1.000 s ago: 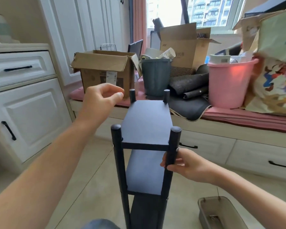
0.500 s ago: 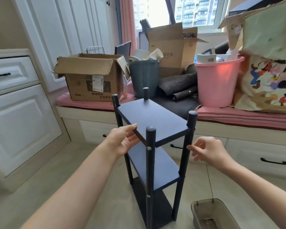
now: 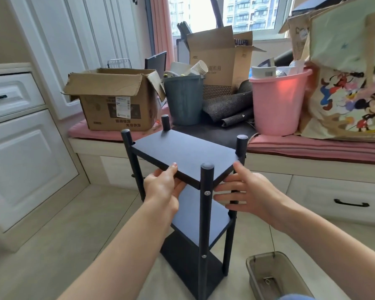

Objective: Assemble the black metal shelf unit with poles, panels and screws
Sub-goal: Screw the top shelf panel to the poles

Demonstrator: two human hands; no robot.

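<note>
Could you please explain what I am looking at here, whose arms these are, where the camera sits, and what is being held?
There is no machine here: these are a person's two bare arms, filmed by one wide-angle camera worn on their head, looking forward and down. That is why the arms reach in from the bottom edge.

Standing on the tiled floor is a black shelf unit with four poles and three panels. The left hand grips the near-left edge of the top panel, thumb on top. The right hand touches the panel's near-right edge, its fingers fairly straight. A screw shows on the front pole.

On the floor at lower right lies a small brown tray. Behind, a cushioned window bench carries a cardboard box, a grey bin and a pink bucket.
</note>
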